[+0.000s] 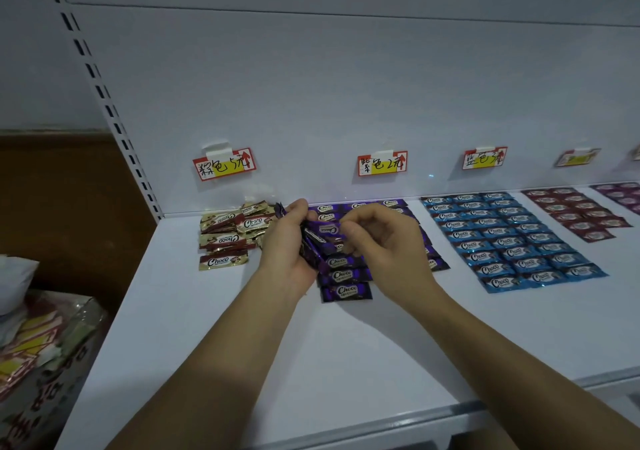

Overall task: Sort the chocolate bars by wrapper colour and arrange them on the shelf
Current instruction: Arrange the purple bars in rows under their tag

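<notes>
Grip: left hand (284,243) clutches purple stack (313,242); right hand (381,238) pinches top bar (329,228). Stack could slip, mixing into gold pile (225,231) at 9 o'clock.

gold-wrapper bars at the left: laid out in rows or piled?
Piled: the gold bars overlap at mixed angles, unlike the blue bars lying flat in neat rows.

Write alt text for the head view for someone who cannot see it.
A person's left hand grips a bundle of purple chocolate bars while the right hand pinches one bar from it, above purple rows on a white shelf. A loose gold pile lies left; a blue grid and a red grid lie right.
</notes>
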The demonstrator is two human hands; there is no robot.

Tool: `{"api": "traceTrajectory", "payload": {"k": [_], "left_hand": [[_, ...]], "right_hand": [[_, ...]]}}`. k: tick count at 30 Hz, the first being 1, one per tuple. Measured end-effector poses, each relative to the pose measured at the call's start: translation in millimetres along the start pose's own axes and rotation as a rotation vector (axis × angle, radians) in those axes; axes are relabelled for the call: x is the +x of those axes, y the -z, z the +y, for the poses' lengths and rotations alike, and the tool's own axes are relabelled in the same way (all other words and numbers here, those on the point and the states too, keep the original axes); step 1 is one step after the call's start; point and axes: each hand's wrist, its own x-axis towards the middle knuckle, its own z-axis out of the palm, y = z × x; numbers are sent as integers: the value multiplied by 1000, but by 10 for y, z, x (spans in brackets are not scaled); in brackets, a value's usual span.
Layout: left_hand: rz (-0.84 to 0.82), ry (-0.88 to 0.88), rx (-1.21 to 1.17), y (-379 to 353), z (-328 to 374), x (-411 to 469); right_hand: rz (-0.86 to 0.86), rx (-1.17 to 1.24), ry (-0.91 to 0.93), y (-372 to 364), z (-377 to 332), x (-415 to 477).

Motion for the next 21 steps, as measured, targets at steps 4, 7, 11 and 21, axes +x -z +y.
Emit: {"api": "traceTrajectory", "payload": {"k": [4,7,11,21], "left_hand": [[-22,23,-34,45,24,52],[-63,-30,3,24,98,4],[-73,-211,330,14,157,-110],[-337,-1065,1429,53,51,-226]], "right_hand": [[112,335,-261,103,-51,33],[103,426,-336,185,-51,27],[101,346,-287,327,-24,-45],[26,-314,308,739,57,-401]]}}
